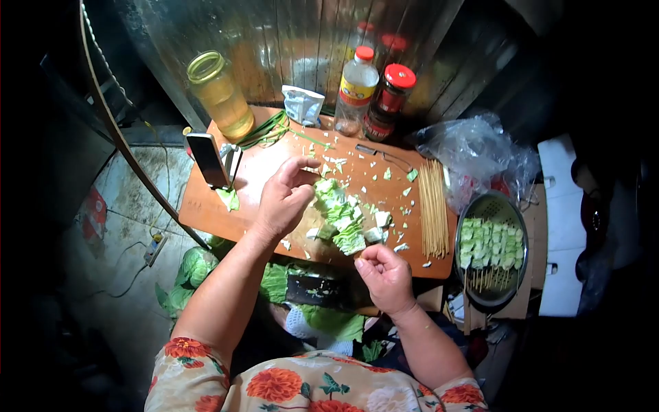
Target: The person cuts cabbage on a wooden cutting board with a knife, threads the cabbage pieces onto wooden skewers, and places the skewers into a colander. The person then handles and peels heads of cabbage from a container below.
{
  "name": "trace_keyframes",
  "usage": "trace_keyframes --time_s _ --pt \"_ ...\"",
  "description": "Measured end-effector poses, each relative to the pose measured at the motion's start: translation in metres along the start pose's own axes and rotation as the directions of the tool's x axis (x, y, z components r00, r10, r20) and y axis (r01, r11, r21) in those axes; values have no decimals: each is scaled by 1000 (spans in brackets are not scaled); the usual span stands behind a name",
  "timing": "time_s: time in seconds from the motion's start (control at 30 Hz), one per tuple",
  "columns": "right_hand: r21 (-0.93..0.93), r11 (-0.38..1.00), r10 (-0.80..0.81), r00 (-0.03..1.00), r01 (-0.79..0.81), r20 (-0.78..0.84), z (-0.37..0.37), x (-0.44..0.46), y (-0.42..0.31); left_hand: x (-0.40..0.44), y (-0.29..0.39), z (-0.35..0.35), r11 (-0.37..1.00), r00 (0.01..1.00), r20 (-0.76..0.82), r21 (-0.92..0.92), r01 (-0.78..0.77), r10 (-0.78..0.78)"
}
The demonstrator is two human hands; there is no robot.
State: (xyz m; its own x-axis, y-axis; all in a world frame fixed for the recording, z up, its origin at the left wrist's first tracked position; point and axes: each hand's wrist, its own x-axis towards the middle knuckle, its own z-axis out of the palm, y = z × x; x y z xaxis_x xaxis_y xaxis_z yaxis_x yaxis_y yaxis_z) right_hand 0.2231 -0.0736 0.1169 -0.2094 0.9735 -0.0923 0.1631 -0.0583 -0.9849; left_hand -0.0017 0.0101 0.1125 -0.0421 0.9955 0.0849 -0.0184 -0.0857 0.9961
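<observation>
Cabbage pieces [336, 213] lay bunched over the board [213, 213], probably light, floppy and easily torn, best held by the thin stick [357, 256] end that the right hand [388, 278] seemed to pinch, left hand [283, 199] half-open near the far end, nothing clearly gripped.

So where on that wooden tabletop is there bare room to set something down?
Mainly between the phone and the left hand, and at the tabletop's front-left corner. It's crowded at the back with the glass jar and bottle, centrally with cabbage pieces, and rightward with skewers.
</observation>
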Motion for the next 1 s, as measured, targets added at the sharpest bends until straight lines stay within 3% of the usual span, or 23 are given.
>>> trace_keyframes --time_s 0.03,0.1,0.13,0.17,0.27,0.3,0.43,0.5,0.57,0.63,0.67,0.9,1.0 --pt "14 999 -31 1000 31 2 0 0 -1 1 -2 0 1000 1000 -12 -6 -17 17" --pt "23 998 -61 998 61 -27 4 -3 -4 3 -3 1 970 995 -98 -243 -26 2" --pt "19 998 -64 998 65 -22 5 -4 -3 3 1 6 969 982 -161 -240 60 -100" --pt "14 998 -69 998 69 -14 5 -3 -4 4 -2 11 918 953 -186 -362 161 -240" --pt "-39 998 -50 999 51 17 10 -3 -1 -3 1 29 587 882 88 -716 379 -462" --pt "-39 998 -47 999 48 20 13 -3 -1 -4 1 35 536 878 84 -764 360 -471" --pt "-38 998 55 998 -54 39 18 -6 -2 -3 0 38 578 840 -72 -757 305 -538" --pt "-29 978 210 964 -208 160 18 -8 -7 -4 0 40 604 822 -134 -744 285 -553" --pt "-66 979 199 970 -191 140 21 -10 -7 -5 -5 42 656 849 -151 -707 266 -507" --pt "-256 965 -47 996 65 76 22 -12 -5 -6 -6 49 673 842 -195 -699 240 -503" --pt "-252 963 -83 995 95 59 23 -12 -8 -7 -8 50 688 832 -204 -678 260 -516" --pt "-207 977 -34 999 40 36 23 -10 -4 -22 -12 64 675 813 -129 -638 370 -568" --pt "-198 980 -5 999 13 42 19 -8 -1 -23 -8 63 648 761 -145 -637 417 -633"
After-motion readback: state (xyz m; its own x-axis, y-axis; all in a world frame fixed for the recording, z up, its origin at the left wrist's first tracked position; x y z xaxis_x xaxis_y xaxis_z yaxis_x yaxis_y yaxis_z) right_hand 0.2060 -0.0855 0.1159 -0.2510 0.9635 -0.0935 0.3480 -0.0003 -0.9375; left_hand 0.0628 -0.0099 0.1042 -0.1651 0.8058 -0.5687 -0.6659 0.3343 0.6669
